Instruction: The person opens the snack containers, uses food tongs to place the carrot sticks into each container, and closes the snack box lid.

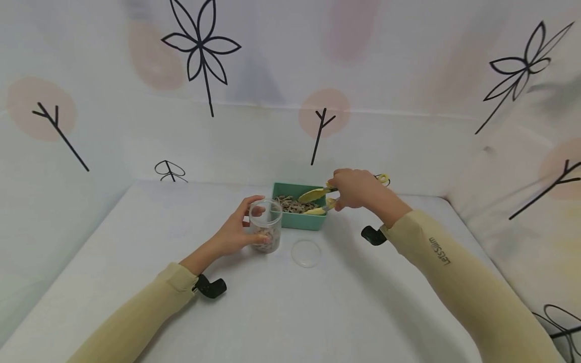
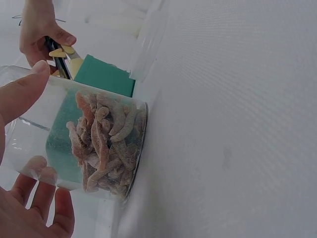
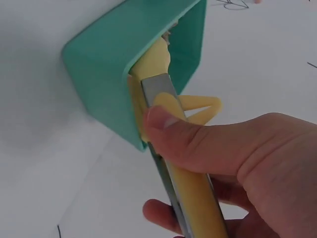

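Note:
My left hand (image 1: 238, 229) grips a clear plastic jar (image 1: 266, 226) standing on the white table; thumb and fingers wrap its sides (image 2: 22, 94). The jar (image 2: 94, 144) is partly filled with pale pinkish-brown gummy worms (image 2: 106, 141). My right hand (image 1: 356, 189) holds yellow tongs (image 1: 317, 197), thumb pressed on the upper arm (image 3: 171, 126). The tong tips (image 3: 151, 62) reach into a teal square box (image 1: 297, 219) holding more of the worms (image 1: 295, 204). The box (image 3: 109, 74) fills the right wrist view.
A clear round lid (image 1: 306, 252) lies flat on the table to the right of the jar. White patterned fabric walls close in the back and both sides. Black wrist-mounted devices (image 1: 210, 287) sit under each sleeve.

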`<state>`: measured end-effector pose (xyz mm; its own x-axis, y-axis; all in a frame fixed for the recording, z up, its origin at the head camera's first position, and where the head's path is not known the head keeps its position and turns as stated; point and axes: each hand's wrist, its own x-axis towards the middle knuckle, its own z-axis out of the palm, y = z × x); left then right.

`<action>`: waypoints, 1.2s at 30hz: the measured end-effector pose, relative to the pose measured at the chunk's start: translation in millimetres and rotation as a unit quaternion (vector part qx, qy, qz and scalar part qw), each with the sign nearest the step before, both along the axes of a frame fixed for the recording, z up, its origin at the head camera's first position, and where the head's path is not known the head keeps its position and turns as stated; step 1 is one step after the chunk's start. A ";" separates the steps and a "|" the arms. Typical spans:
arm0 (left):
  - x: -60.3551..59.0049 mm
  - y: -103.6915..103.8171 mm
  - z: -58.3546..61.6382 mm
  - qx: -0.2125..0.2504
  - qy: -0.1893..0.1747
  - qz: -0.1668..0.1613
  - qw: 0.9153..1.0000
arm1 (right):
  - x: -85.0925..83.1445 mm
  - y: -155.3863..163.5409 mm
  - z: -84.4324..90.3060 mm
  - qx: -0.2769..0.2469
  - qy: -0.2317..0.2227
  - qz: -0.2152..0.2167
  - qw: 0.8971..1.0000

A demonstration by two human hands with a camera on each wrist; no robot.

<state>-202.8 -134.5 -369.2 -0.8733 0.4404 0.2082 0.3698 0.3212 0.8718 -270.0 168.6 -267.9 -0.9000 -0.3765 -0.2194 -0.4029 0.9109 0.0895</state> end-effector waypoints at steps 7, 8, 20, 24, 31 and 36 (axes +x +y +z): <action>-1.0 -2.2 0.4 0.001 0.003 -0.001 1.000 | -7.6 -4.8 -7.9 -0.010 -0.009 -0.009 1.000; -1.4 -2.7 0.1 0.001 0.003 -0.001 1.000 | -8.2 -4.4 -9.7 -0.013 -0.009 -0.008 1.000; -25.3 -9.9 -31.4 0.001 0.033 -0.009 0.999 | -6.5 2.0 -31.1 -0.078 0.034 0.009 0.996; -26.0 -9.4 -32.1 0.004 0.031 -0.011 0.999 | -3.4 5.3 -35.8 -0.094 0.052 0.020 0.994; -23.3 -8.1 -33.0 0.000 0.021 -0.006 1.000 | -1.5 13.7 -37.7 -0.093 0.075 0.037 0.992; -15.5 -4.5 -21.9 -0.004 0.019 -0.011 1.000 | 0.1 22.3 -32.4 -0.103 0.090 0.028 0.990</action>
<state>-218.3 -139.0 -391.1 -0.8551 0.4611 0.2369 0.4091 0.3198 0.8546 -269.9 190.9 -300.3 -0.8942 -0.4467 0.0287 -0.4473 0.8941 -0.0220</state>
